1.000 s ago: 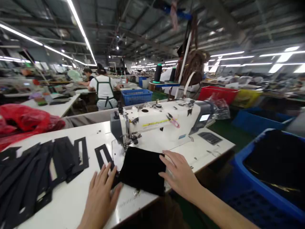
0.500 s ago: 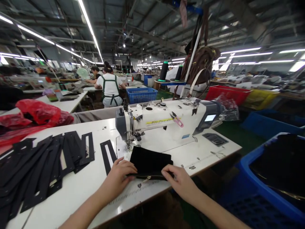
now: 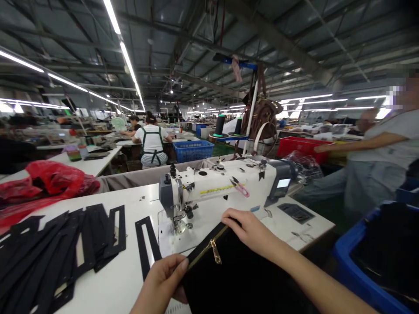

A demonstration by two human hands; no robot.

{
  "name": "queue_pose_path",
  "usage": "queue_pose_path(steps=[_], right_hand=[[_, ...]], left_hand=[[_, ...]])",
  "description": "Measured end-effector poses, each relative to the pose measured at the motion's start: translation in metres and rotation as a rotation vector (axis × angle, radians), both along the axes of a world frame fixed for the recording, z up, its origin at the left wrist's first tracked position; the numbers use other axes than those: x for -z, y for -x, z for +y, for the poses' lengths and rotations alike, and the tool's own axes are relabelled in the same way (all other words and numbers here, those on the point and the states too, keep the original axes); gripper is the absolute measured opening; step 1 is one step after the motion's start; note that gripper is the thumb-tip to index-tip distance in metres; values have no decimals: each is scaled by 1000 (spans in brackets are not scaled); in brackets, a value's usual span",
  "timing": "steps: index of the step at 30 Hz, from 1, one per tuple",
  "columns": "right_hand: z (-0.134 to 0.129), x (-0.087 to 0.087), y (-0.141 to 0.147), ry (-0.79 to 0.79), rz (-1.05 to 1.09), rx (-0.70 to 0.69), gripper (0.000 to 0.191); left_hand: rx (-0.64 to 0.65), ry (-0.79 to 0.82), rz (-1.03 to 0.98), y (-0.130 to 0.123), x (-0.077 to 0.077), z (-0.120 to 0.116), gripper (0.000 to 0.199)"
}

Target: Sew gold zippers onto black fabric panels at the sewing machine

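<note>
A black fabric piece (image 3: pixel 242 279) with a gold zipper and a dangling gold pull (image 3: pixel 215 252) is held up in front of the sewing machine (image 3: pixel 216 183). My left hand (image 3: pixel 165 277) pinches its left corner, thumb on top. At the upper right end of the zipper, my right hand (image 3: pixel 245 226) grips the edge with closed fingers. Just left of the needle area, a black frame-shaped strip (image 3: pixel 143 235) lies on the white table (image 3: pixel 108 283). Pink-handled snips (image 3: pixel 240 186) rest against the machine's body.
Many black strips (image 3: pixel 42 257) are piled at the left, beside red plastic (image 3: pixel 49 183). A blue bin (image 3: pixel 347 257) with black material stands at the right. One person (image 3: pixel 376 144) is at the right; another (image 3: pixel 152 141) sits ahead. Thread cones (image 3: pixel 220 126) stand behind the machine.
Both hands have lifted the fabric off the table; it now hangs closer, zipper slanting up to the right. My right hand rose. A person has appeared at the right, and the view has tilted upward.
</note>
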State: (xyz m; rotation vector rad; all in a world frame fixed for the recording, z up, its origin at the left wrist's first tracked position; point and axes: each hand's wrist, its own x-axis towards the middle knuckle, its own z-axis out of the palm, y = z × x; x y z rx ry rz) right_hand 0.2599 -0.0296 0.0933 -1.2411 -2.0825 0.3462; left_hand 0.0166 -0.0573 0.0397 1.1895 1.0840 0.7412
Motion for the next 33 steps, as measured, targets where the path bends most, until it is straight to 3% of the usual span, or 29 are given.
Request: queue_pose_path(steps=[6, 10, 13, 16, 17, 19, 21, 26, 28, 33], right_hand=[[29, 31, 7, 49, -29, -19, 14], [51, 54, 22, 44, -135, -114, 13], [67, 74, 50, 34, -215, -278, 5], [71, 88, 78, 4, -238, -364, 13], [70, 90, 82, -10, -234, -361, 18], [64, 92, 79, -34, -220, -308, 27], [57, 95, 63, -42, -208, -176, 29], [52, 112, 14, 35, -205, 316, 30], [55, 118, 7, 77, -201, 380, 28], [65, 119, 15, 168, -117, 393, 26]], left_hand=[[-105, 75, -11, 2, 32, 4, 66], [-30, 171, 34, -4, 50, -16, 62], [128, -41, 384, 3, 38, -28, 41], [208, -439, 846, 14, 14, -20, 27], [231, -577, 919, 15, 9, -14, 35], [303, -788, 999, 15, 7, 1, 75], [387, -876, 1044, 12, 14, 13, 98], [446, -825, 1136, 4, 21, 27, 106], [415, -824, 1156, 3, 18, 31, 105], [329, -838, 1177, 5, 20, 35, 109]])
